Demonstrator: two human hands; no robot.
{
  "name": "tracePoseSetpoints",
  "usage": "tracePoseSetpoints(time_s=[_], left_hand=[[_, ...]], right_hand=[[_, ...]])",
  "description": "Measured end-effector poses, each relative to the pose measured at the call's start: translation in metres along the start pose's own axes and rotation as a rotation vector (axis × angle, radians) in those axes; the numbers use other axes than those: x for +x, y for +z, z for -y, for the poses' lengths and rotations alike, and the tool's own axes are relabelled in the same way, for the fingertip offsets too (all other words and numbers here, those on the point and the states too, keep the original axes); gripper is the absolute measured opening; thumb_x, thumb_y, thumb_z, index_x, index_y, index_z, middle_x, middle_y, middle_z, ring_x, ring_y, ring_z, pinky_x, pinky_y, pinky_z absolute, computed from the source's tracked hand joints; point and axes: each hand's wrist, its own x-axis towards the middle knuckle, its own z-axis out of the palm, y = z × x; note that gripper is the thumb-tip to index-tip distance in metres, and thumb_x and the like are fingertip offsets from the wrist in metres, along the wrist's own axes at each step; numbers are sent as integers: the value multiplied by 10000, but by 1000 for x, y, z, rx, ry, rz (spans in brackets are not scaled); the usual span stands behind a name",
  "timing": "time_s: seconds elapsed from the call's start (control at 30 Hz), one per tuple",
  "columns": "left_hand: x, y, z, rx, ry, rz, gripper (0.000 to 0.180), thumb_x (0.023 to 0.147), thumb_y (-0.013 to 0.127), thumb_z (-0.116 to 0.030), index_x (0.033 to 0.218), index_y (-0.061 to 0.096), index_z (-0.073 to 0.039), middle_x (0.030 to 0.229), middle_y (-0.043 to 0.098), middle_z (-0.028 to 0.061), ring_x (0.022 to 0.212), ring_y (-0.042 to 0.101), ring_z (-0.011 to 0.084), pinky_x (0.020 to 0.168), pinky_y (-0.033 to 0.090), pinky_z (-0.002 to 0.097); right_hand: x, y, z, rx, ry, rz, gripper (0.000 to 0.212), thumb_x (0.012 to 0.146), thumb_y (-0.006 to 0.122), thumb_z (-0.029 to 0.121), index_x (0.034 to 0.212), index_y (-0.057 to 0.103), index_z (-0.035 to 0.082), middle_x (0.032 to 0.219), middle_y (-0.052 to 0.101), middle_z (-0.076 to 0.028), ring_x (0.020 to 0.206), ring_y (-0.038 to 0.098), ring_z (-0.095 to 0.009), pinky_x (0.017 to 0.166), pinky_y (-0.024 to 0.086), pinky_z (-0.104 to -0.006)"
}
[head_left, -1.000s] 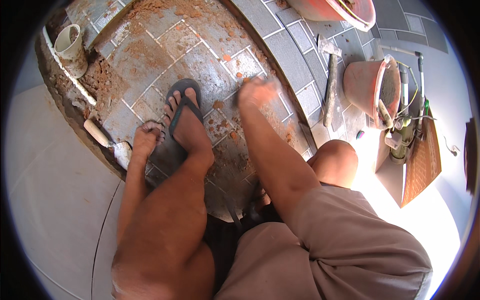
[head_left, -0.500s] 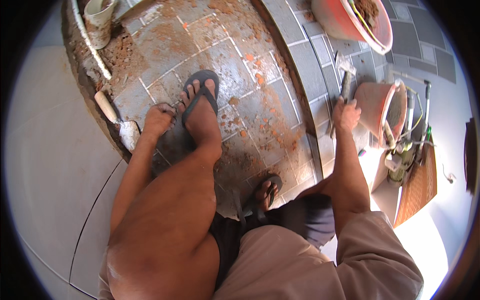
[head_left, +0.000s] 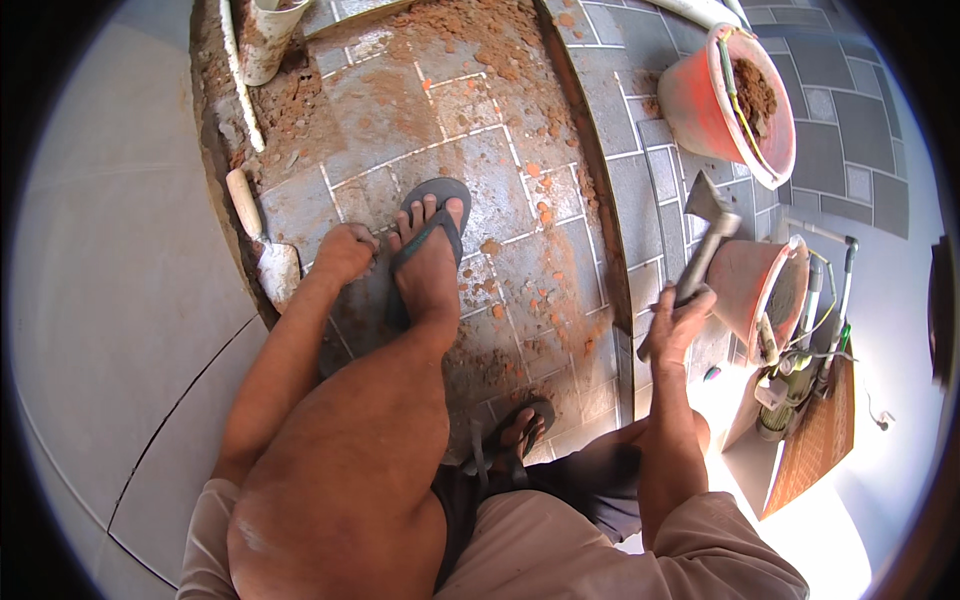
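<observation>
wood-handled trowel (head_left: 270, 254), toward ten o'clock: laid by the edge, likely for easy reach. my left hand (head_left: 347, 255), beside my foot: clenched, contents hidden. my right hand (head_left: 680, 322), three o'clock: grasps the hammer (head_left: 701, 263) low, head up, presumably for leverage.

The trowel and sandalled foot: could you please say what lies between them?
In the head view, the left hand lies between the trowel and sandalled foot.

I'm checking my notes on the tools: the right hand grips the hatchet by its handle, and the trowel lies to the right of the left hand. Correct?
Not quite: the head view shows the trowel to the left of the left hand. The right hand does grip the hatchet by its handle.
</observation>
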Motion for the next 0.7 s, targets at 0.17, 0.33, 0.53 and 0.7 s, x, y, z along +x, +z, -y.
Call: tracePoseSetpoints(time_s=[0.17, 0.33, 0.53, 0.7], left_hand=[[7, 0, 7, 38, -1, 9, 150, 905, 675, -132, 895, 771, -16, 749, 754, 138, 638, 742, 242, 678, 589, 375], [5, 3, 2, 15, 21, 5, 150, 911, 673, -123, 879, 766, -10, 740, 750, 138, 638, 743, 247, 673, 589, 380], [2, 1, 5, 15, 52, -7, 164, 928, 679, -131, 876, 760, 1, 739, 745, 155, 641, 742, 255, 667, 590, 388], [0, 3, 6, -48, 56, -1, 176, 930, 678, -141, 883, 758, 8, 751, 749, 162, 653, 745, 261, 685, 595, 384]], right_hand=[[-36, 26, 26, -98, -20, 589, 278, 1039, 703, 186, 1209, 532, 50, 801, 635, -94, 697, 604, -213, 619, 521, -437], [-40, 72, 5, -225, -129, 445, 329, 1043, 691, 253, 1124, 508, -9, 779, 651, -289, 684, 626, -486, 628, 503, -513], [-24, 128, 20, -137, -160, 349, 414, 1070, 637, 339, 1143, 523, -53, 860, 678, -338, 781, 687, -501, 711, 533, -534], [28, 167, 78, -90, -209, 463, 494, 1060, 617, 422, 1113, 582, -69, 963, 695, -383, 961, 677, -578, 828, 545, -580]])
